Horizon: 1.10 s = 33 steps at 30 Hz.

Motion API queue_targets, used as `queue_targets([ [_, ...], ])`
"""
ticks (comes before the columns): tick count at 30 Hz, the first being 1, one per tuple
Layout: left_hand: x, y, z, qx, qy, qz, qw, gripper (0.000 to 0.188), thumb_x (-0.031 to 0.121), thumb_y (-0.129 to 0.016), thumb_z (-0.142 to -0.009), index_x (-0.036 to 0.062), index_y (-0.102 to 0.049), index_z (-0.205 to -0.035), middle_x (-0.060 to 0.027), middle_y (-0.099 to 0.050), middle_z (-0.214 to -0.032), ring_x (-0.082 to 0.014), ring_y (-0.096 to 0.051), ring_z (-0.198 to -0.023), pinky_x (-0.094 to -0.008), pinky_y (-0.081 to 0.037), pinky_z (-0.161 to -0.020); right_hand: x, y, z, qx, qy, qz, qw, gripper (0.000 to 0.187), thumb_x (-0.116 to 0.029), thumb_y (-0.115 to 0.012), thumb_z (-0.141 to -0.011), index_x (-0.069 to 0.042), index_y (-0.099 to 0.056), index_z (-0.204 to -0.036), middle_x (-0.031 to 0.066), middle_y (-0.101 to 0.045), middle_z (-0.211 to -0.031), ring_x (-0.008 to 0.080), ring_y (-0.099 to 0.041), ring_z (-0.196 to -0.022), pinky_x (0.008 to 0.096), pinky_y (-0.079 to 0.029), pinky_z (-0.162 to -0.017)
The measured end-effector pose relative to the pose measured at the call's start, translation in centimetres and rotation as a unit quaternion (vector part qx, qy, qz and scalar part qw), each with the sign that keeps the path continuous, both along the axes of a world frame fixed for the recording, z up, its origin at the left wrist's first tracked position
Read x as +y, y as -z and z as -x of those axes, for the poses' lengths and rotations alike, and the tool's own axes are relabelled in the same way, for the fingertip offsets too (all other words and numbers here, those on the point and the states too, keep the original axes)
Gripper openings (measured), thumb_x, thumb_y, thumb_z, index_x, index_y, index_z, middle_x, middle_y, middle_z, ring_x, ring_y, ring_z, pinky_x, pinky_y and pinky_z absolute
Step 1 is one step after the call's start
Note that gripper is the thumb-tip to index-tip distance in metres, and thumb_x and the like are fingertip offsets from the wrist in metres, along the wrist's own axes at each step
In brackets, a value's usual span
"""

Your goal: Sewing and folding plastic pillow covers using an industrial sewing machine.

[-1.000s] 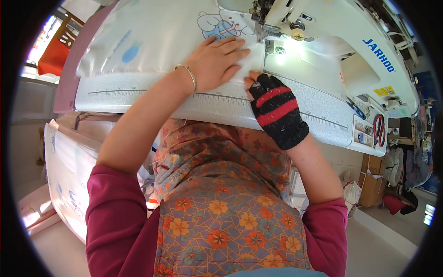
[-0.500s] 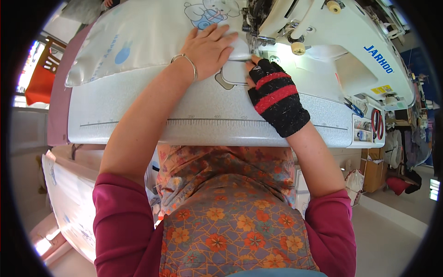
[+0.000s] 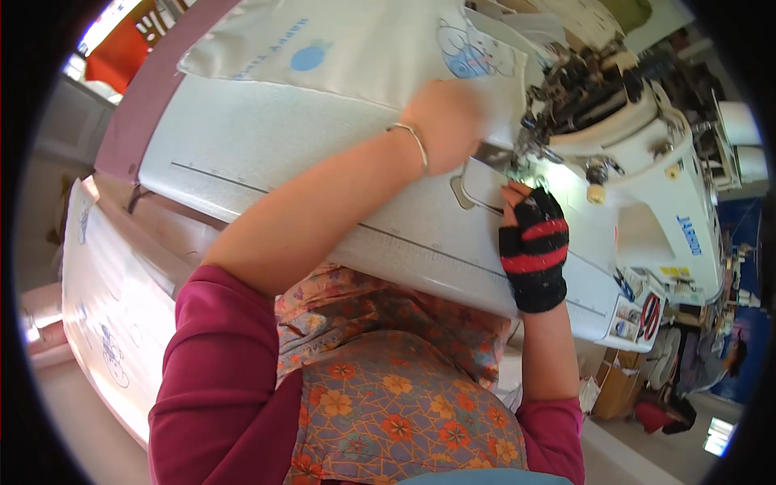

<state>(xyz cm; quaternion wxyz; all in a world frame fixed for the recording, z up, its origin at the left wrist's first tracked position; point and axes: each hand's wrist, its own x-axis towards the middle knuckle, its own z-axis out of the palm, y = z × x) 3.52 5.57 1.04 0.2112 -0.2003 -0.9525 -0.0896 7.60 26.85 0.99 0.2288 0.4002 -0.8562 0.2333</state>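
White cloth point(image 3: 364, 56) spans upper centre of frame, lower edge slanting down rightward toward machine point(image 3: 695, 194). Left hand point(image 3: 447, 125) nearer, overlapping that edge; cloth spreads up and leftward from it. Blurred: can't tell from here whether fingers grip or press flat. Right hand point(image 3: 533, 230), in black-red glove point(image 3: 536, 265), right of centre over surface point(image 3: 242, 121), cloth to its upper left; fingers bunched narrow, can't tell if pinching anything.
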Motion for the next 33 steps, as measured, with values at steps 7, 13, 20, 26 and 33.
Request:
queue_targets([
  [7, -2.8, -1.5, 2.4, -0.118, -0.183, -0.023, 0.976, 0.040, 0.034, -0.055, -0.088, 0.0073, -0.057, -0.118, -0.0145, -0.043, -0.136, -0.0293, -0.046, -0.120, -0.0432, -0.036, -0.101, -0.2, 0.3, 0.6, -0.051, 0.025, -0.007, 0.998, 0.020, 0.001, -0.058, -0.078, -0.008, -0.067, -0.093, 0.0132, -0.066, -0.091, 0.0303, -0.063, -0.086, 0.0365, -0.050, -0.077],
  [13, -4.8, 0.5, -9.5, 0.113, -0.046, -0.163, 0.979, 0.050, 0.018, -0.063, -0.079, 0.0079, -0.051, -0.127, -0.0179, -0.035, -0.142, -0.0336, -0.033, -0.132, -0.0531, -0.027, -0.106, 0.5, 0.9, 0.6, -0.026, -0.010, 0.011, 1.000, 0.017, -0.001, -0.061, -0.079, -0.007, -0.067, -0.093, 0.0138, -0.065, -0.088, 0.0313, -0.062, -0.084, 0.0388, -0.050, -0.077],
  [20, -14.9, 2.8, -36.4, 0.045, -0.420, -0.043, 0.905, 0.052, 0.014, -0.065, -0.075, 0.0064, -0.051, -0.125, -0.0168, -0.043, -0.136, -0.0359, -0.038, -0.128, -0.0539, -0.029, -0.104, 0.8, 2.0, 1.1, -0.037, -0.010, -0.073, 0.997, 0.015, -0.004, -0.057, -0.084, -0.008, -0.067, -0.095, 0.0139, -0.066, -0.095, 0.0309, -0.062, -0.088, 0.0368, -0.049, -0.079],
  [26, -18.0, 1.5, -45.8, 0.004, -0.517, -0.045, 0.855, 0.063, 0.035, -0.069, -0.076, 0.0033, -0.049, -0.127, -0.0192, -0.045, -0.133, -0.0360, -0.041, -0.124, -0.0514, -0.032, -0.102, 1.7, 2.8, 1.8, -0.093, -0.055, -0.050, 0.993, 0.020, -0.004, -0.051, -0.090, -0.004, -0.066, -0.103, 0.0135, -0.064, -0.102, 0.0271, -0.060, -0.095, 0.0346, -0.046, -0.086],
  [33, -18.0, 0.9, -46.0, -0.039, -0.526, 0.053, 0.848, 0.022, 0.004, -0.059, -0.077, 0.0043, -0.066, -0.098, -0.0104, -0.062, -0.116, -0.0263, -0.056, -0.109, -0.0425, -0.042, -0.095, 3.0, 3.4, 2.2, -0.085, -0.048, -0.033, 0.995, 0.021, -0.005, -0.050, -0.092, -0.006, -0.066, -0.105, 0.0120, -0.065, -0.104, 0.0250, -0.060, -0.098, 0.0333, -0.045, -0.089],
])
